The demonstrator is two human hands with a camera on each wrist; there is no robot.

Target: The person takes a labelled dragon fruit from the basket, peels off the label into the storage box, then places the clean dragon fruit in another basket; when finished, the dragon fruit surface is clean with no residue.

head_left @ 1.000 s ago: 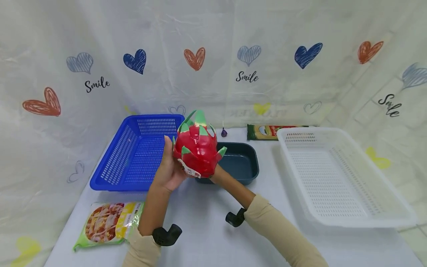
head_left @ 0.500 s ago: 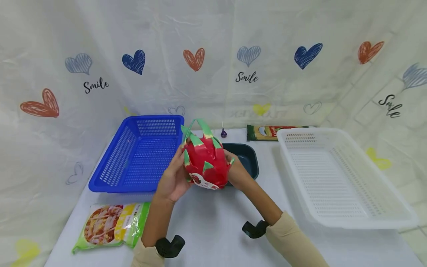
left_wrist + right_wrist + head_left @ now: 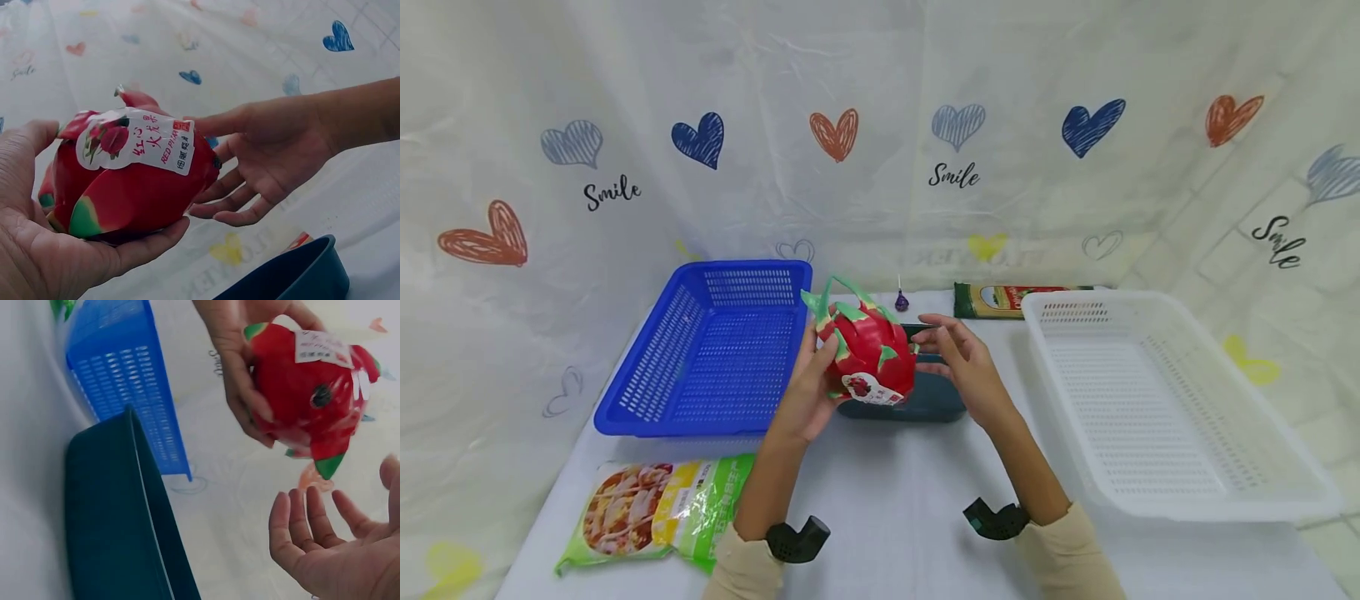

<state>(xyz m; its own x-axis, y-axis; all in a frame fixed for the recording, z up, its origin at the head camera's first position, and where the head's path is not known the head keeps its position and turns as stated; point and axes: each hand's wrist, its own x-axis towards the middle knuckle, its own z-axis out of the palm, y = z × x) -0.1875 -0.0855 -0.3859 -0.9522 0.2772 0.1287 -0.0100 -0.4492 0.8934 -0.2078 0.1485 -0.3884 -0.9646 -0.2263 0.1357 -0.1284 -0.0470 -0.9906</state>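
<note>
Glossy red, green-tipped, rounded dragon fruit point(image 3: 880, 346) is gripped by left hand point(image 3: 808, 396); right hand point(image 3: 973, 371), spread loosely, is held near.

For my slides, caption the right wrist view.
Left hand holds a red dragon fruit, right hand apart from it, teal tub and blue basket at frame left.

The fruit point(image 3: 874, 342) is red with green-tipped scales point(image 3: 887, 355) and a white label point(image 3: 871, 389), the basket point(image 3: 722, 367) blue, the tray point(image 3: 1150, 408) white, the tub point(image 3: 934, 396) dark teal. The bag point(image 3: 681, 508) shows green, yellow and a reddish-brown food picture point(image 3: 627, 510); the packet point(image 3: 996, 301) is green, tan and red. Sleeves point(image 3: 1067, 554) are beige, the worktop point(image 3: 887, 517) white, the pale curtain point(image 3: 865, 58) patterned with blue, rust and yellow hearts point(image 3: 698, 140).
</note>
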